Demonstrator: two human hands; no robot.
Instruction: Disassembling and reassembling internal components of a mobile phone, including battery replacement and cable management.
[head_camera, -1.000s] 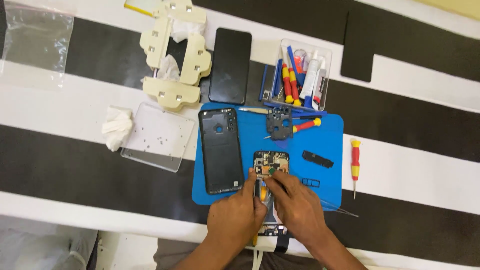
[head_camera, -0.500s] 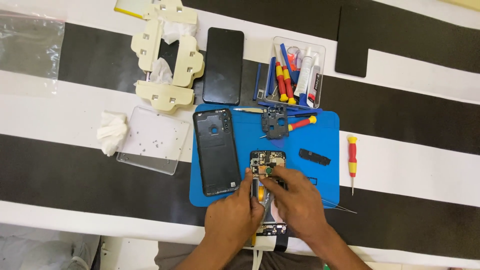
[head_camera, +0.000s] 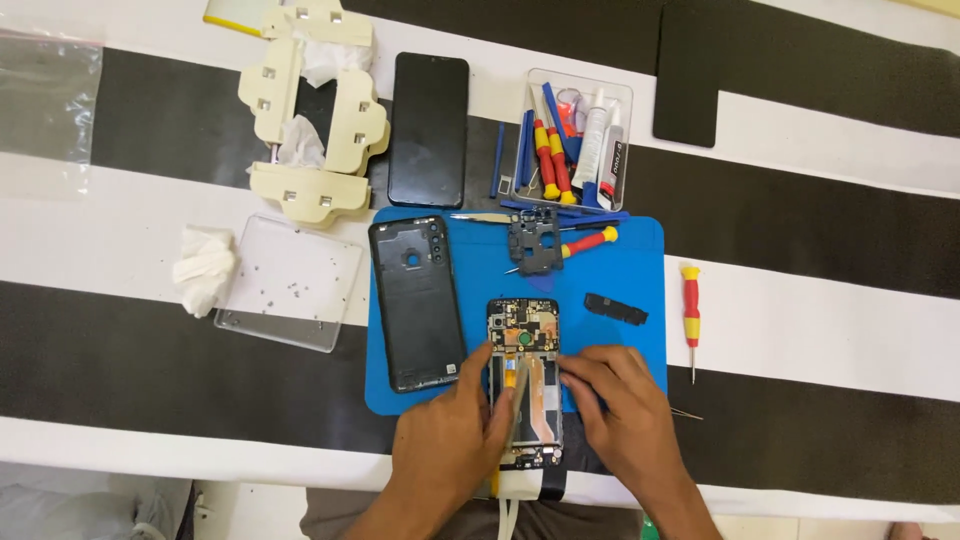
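Opened phone (head_camera: 525, 380): back cover (head_camera: 415, 303) off, left of left hand (head_camera: 455, 445); left hand steadies the frame, right hand (head_camera: 625, 420) pinches inside (contents unclear). Circuit board remains fitted.

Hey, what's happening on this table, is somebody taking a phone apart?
Yes. A person has an opened phone on a blue mat, its circuit board bare. The left hand and right hand both rest on it, fingers at its middle. The phone's black back cover lies beside it, a clear tray of tiny screws to the left, and a box of screwdrivers above.
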